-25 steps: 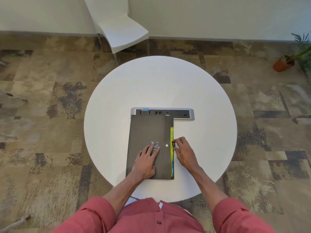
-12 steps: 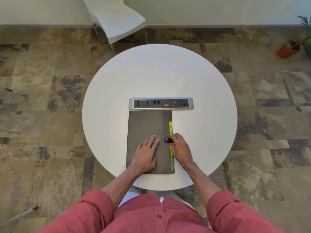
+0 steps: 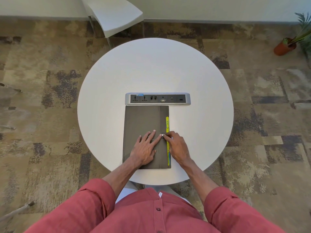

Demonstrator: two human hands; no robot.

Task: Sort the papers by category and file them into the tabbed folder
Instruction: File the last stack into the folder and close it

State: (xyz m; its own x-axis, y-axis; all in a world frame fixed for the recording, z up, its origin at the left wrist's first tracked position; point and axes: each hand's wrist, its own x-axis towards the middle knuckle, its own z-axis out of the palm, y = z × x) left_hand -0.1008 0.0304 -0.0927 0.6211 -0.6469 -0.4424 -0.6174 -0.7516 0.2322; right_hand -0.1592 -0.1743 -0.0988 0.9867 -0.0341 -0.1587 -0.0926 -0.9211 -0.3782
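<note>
Patchy brown carpet (image 3: pixel 42 115) all round, white chair (image 3: pixel 117 15) at the far side, potted plant (image 3: pixel 284 47) off at far right. Round white counter (image 3: pixel 117 81) in the middle, socket strip (image 3: pixel 157 98) sunk into its centre. Dark grey tabbed folder (image 3: pixel 141 120) flat on the counter, closed, far edge just beside the socket strip, near edge close to the counter rim. Along its right edge, yellow tabs (image 3: pixel 167 121) poking out, lettering too small to read. On the cover, left hand (image 3: pixel 145 147) laid flat, fingers straight and spread, gripping nothing, pinning the folder down. At the right edge, right hand (image 3: pixel 176 145) with thumb and forefinger pinched on the small round snap (image 3: pixel 162 135), rest of the hand lying over the tabs. No loose papers anywhere in view. Step in hand, as a guess: working the snap. Cannot tell fastening from unfastening; with nothing loose on the counter, could be the very start, papers inside, or the very end, filing done. If opening, next move calls for a short pull up on the snap against the left hand's pressure, then left hand off and cover lifted clear. If closing, calls for a firm press straight down. Either way, needs care not to crease the tabs.
</note>
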